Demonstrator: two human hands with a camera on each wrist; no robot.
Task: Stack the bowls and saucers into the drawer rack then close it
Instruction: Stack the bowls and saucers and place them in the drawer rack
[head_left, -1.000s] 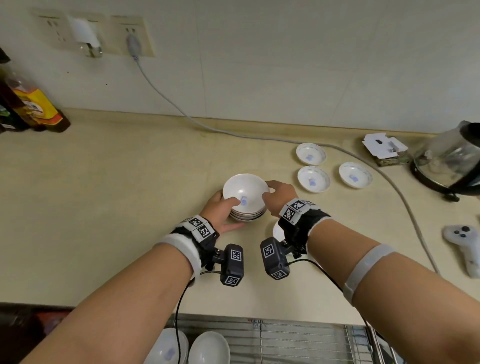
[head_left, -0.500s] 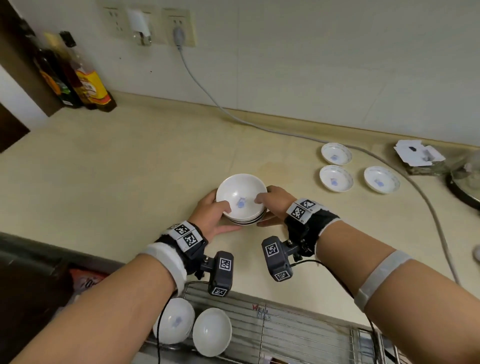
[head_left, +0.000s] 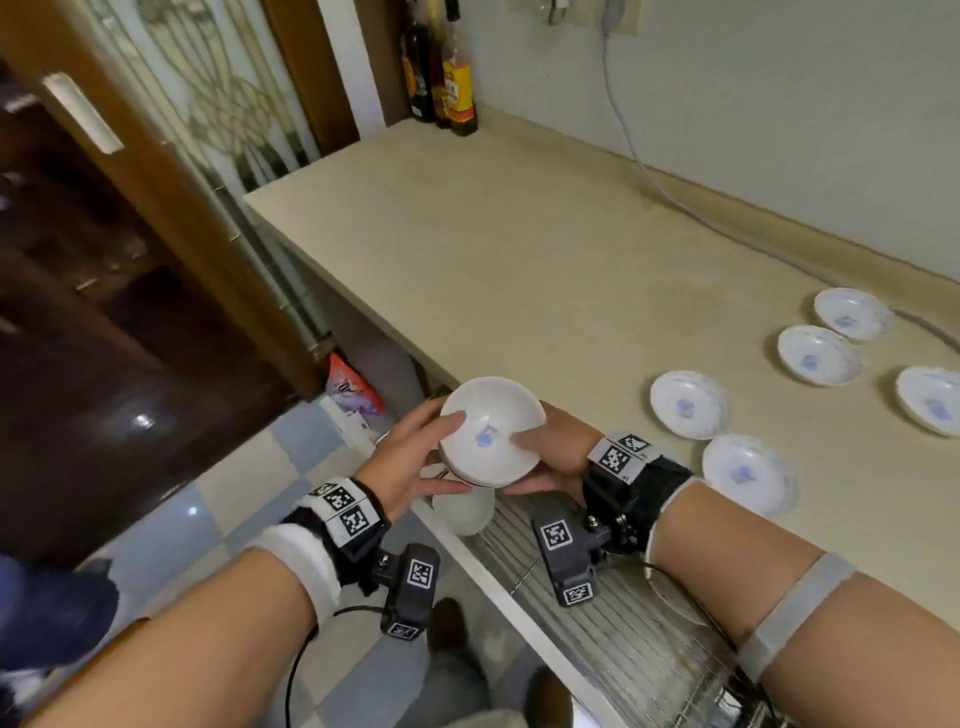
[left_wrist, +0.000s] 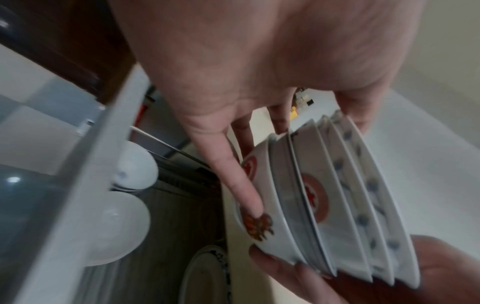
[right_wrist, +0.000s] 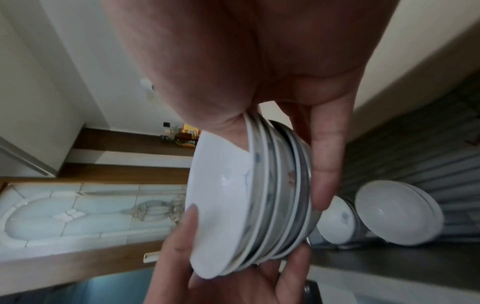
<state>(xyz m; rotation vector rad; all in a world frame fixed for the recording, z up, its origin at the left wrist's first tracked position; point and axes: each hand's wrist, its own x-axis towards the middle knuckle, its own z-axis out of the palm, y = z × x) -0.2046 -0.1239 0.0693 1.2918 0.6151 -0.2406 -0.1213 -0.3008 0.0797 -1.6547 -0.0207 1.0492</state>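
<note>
Currently both hands carry one stack of bowls (head_left: 491, 434) in the air, off the table (head_left: 545, 260) edge and above the open drawer rack (head_left: 613, 639). Left hand (head_left: 410, 462): thumb hooked over the top bowl's rim, fingers (left_wrist: 241, 185) spread under and along the stack's side, curled onto it. Right hand (head_left: 553, 452): thumb on the opposite rim, fingers (right_wrist: 324, 170) wrapped under the bottom bowl. Stack tilted; wrist views show several nested bowls, lower ones with red and orange marks, upper ones with blue marks.

Drawer rack pulled out below the table front; two white bowls (right_wrist: 384, 218) stand on edge side by side at its left end, a patterned plate (left_wrist: 205, 275) lies further along the wires.

Five saucers (head_left: 818, 356) with blue centres lie apart on the table to the right of the hands. Bottles (head_left: 452, 88) stand at the far left corner against the wall. Grey cable (head_left: 644, 171) runs along the table's back edge
</note>
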